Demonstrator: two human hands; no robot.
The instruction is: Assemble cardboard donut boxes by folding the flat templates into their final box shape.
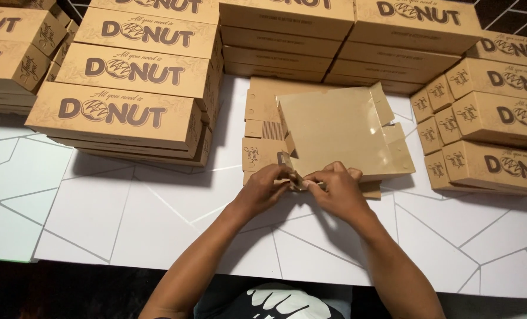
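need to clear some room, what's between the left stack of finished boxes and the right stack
In the head view, between the left stack and right stack lies a pile of flat box blanks, with the half-folded box on top.

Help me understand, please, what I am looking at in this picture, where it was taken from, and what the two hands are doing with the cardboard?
There is no machine here: a person works with bare hands, and the single picture comes from a camera worn on the head, looking down. The left hand and right hand meet at the near edge of a partly folded brown cardboard box, pinching a small flap there. That box lies on a short stack of flat box blanks. All of it rests on a white table with thin grey lines. Around it stand stacks of finished brown boxes: one on the left, one behind, one on the right.
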